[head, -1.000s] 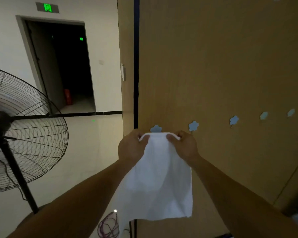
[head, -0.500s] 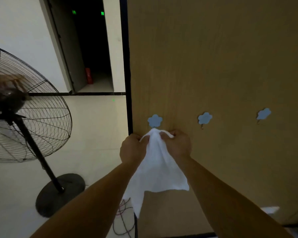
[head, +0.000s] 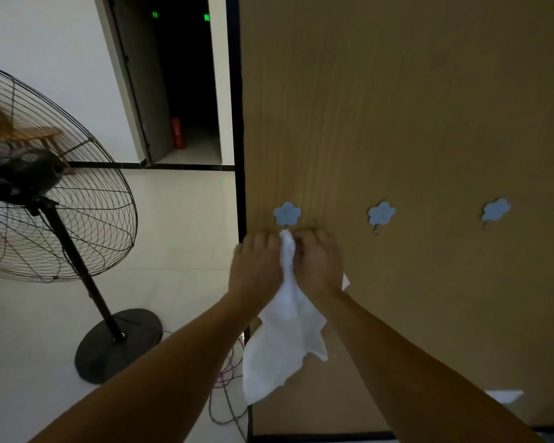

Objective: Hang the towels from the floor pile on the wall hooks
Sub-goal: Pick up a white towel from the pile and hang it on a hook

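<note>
Institutional hallway: exit-lit doorway [head: 186, 75], pedestal fan [head: 45, 187].

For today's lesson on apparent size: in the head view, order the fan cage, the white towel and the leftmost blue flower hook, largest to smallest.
1. Fan cage, partly cut off.
2. White towel, nearer the camera.
3. Leftmost blue flower hook.

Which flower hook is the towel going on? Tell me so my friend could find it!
Look at the big wooden wall with a row of blue flower hooks. It is the leftmost hook, nearest the wall's dark edge. Unlike the two bare hooks to its right, it has both hands bunching a white towel just under it.
</note>
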### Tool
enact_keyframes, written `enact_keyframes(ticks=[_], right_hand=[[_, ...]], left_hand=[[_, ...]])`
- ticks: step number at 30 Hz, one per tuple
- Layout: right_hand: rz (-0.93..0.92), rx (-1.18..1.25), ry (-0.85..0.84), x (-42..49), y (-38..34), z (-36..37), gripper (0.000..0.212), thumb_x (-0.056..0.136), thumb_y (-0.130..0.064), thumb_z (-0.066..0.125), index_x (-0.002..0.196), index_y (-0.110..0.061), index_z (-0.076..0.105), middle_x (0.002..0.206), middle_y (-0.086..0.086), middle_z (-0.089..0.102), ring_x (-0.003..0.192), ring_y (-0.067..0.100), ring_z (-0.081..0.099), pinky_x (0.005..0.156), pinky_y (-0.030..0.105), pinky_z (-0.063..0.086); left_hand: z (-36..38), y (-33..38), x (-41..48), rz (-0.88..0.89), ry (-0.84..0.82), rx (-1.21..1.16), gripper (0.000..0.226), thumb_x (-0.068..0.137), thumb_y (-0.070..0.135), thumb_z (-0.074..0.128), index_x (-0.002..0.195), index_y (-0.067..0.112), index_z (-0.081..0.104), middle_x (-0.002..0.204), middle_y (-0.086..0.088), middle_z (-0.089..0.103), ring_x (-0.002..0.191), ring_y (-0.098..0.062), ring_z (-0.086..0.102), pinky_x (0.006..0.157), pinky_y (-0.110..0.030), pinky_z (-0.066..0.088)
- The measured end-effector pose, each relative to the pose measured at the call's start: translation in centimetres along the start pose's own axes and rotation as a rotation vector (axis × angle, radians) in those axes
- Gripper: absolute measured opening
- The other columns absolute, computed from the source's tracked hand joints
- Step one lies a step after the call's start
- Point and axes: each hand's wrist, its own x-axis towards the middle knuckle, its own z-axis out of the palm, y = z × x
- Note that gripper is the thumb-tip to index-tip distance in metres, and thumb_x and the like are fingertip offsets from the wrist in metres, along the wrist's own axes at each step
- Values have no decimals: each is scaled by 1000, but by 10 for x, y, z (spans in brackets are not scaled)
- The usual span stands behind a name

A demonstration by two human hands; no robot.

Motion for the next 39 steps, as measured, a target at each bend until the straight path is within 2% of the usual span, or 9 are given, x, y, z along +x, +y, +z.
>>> enact_keyframes(ticks=[2,5,9,11,14,19,23,31,39], right_hand=[[-15,221,-101,-5,1,3,19,96,-21,54,106,-11,67,103,7,65,96,20,60,84,24,44],[20,398,-183,-16,1,6,29,97,-17,49,125,-16,59,111,1,64,97,13,59,85,20,46],[97,439,-215,-15,4,9,36,89,-11,56,126,-12,57,105,-3,57,94,12,54,82,18,46],[173,493,-289,-10,3,10,30,89,-9,59,119,-9,59,97,-6,54,94,14,53,89,33,49],[288,616,-372,-6,4,5,30,82,-14,66,110,-21,59,101,-4,63,92,15,61,75,25,51],[393,747,-519,-20,20,5,33,86,-35,68,115,-22,58,106,-5,66,94,12,65,74,21,51],[347,636,-530,-56,36,25,47,96,-39,55,136,-15,52,132,1,59,119,16,56,103,32,42],[358,415,-610,-69,55,35,61,94,-29,60,148,-15,34,145,5,47,131,22,46,107,34,37],[491,290,-517,-100,51,15,78,80,-43,74,143,-17,36,137,0,47,123,21,50,91,29,43]], left_hand=[[5,0,1,105,-86,-159,41,95,25,51,131,6,50,111,-12,59,97,-28,60,79,-36,50],[1,1,-5,-117,-211,-603,47,96,30,44,138,10,43,129,-13,53,115,-25,54,99,-36,44],[-1,3,-15,-200,-193,-878,35,87,19,60,117,2,57,111,-14,59,102,-25,58,88,-37,49],[-2,5,-16,-250,-287,-938,45,80,22,69,120,8,55,105,3,59,94,-8,57,80,-16,47],[2,9,-13,-305,-310,-956,38,82,12,70,117,15,56,95,19,55,83,8,51,64,1,40],[11,-1,-25,-512,-286,-1242,27,79,13,74,99,26,62,92,9,67,86,-9,65,63,-10,49],[31,1,-38,-523,-362,-1022,41,86,8,68,123,0,53,119,-15,60,112,-27,56,89,-21,43],[54,-5,-67,-362,-653,-733,51,85,18,70,130,6,50,127,-12,58,116,-24,55,93,-23,43],[46,-28,-86,-386,-908,-528,118,52,53,85,146,13,24,137,-8,45,123,-24,50,98,-36,47]])
